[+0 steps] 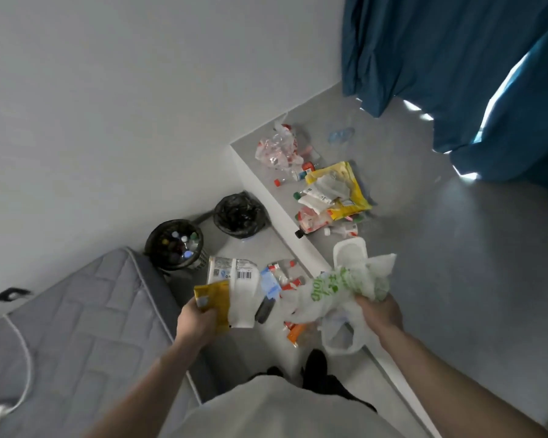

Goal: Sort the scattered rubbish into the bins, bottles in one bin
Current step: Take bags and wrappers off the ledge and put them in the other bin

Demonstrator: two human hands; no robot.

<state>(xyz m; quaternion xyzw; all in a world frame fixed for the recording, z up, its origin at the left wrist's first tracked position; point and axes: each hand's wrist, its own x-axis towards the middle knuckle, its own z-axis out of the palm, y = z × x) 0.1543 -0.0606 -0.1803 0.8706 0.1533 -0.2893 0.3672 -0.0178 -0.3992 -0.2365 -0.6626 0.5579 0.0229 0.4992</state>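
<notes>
My left hand (196, 320) grips a yellow packet (214, 300) together with a white wrapper bearing a barcode (239, 286). My right hand (377, 314) holds a bunch of white plastic bags with green print (339, 289), and a white tray (350, 252) shows behind them. Two black-lined bins stand by the wall: the nearer bin (174, 243) holds several bottles with coloured caps, while in the farther bin (238, 213) I see only its black liner. More rubbish lies on the floor ahead: a yellow bag (345, 184), a clear red-printed bag (279, 147), small bottles and caps.
A grey mattress (76, 327) fills the lower left beside the bottle bin. A low white step (266, 197) runs diagonally across the floor, with rubbish on both sides. Blue curtains (456, 58) hang at the upper right. My feet are below the held bags.
</notes>
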